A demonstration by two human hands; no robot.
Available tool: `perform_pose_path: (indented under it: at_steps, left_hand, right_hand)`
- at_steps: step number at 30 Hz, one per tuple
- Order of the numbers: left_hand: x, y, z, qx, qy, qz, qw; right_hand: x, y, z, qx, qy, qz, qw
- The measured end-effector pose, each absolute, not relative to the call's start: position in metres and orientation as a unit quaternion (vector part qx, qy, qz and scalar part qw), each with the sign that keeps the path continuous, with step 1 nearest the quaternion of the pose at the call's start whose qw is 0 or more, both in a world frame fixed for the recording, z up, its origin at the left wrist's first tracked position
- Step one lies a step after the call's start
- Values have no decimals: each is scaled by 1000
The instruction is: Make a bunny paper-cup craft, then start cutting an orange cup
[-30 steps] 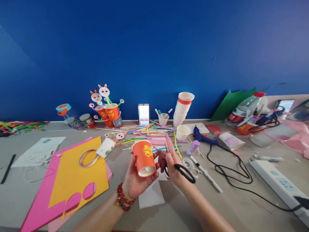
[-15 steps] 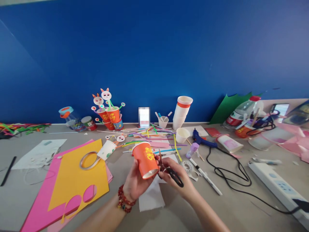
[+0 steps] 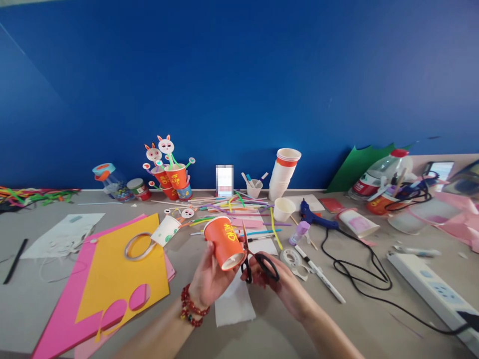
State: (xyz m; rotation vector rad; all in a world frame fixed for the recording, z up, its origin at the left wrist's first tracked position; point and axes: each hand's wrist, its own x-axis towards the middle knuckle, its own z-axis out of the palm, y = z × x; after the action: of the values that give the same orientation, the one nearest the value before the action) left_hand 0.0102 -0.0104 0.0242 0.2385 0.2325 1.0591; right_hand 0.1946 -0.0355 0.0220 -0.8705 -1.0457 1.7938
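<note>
Tilted in the air over the table's middle is an orange paper cup (image 3: pixel 223 244) with yellow lettering. My left hand (image 3: pixel 209 279), with red beads round its wrist, is wrapped about the cup from the left and below. A pair of black-handled scissors (image 3: pixel 267 267) is in my right hand (image 3: pixel 284 289), close against the cup's right side. The blades point up and away, and the handles are spread. Whether the blades touch the cup I cannot tell. White paper (image 3: pixel 235 304) lies on the table under my hands.
Yellow card (image 3: pixel 123 269) on pink card lies at left, with a tape roll (image 3: pixel 129 252) and a white cup (image 3: pixel 165 231). Behind are pipe cleaners (image 3: pixel 209 207), rabbit-faced cups (image 3: pixel 175 177) and stacked cups (image 3: pixel 282 172). A glue gun (image 3: pixel 318 219), its cord and a power strip (image 3: pixel 430 289) are at right.
The scissors have turned: their handles now sit more spread and the blades stand clearer beside the cup. My right hand has dropped slightly. The cup has shifted a little up and left.
</note>
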Motion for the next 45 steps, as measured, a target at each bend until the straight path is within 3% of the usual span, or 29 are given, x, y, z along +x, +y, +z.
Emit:
perform_pose_path:
  at_steps: [4,7,10,14,20,45]
  left_hand:
    - [11,-12,25,110,118,483,861]
    - [12,-10,26,69,128,505,851]
    - [11,-5,26,15,156,530,834]
    - [11,-1,26,-19,159,523,837]
    - [12,-2,27,-23,191,528,827]
    - [12,-4,38,-57,241,468,848]
  right_hand:
    - [198,-39,18,-327,-408,772,360]
    - [201,-41,17,-336,-450,741,368]
    - [208,-43,18,-438,-609,530,397]
    - [220,-47,15,-521,-765,153,346]
    - [220,-45,3,-481,-814,-57,321]
    - [242,-21,33,-386,-876,-175,230]
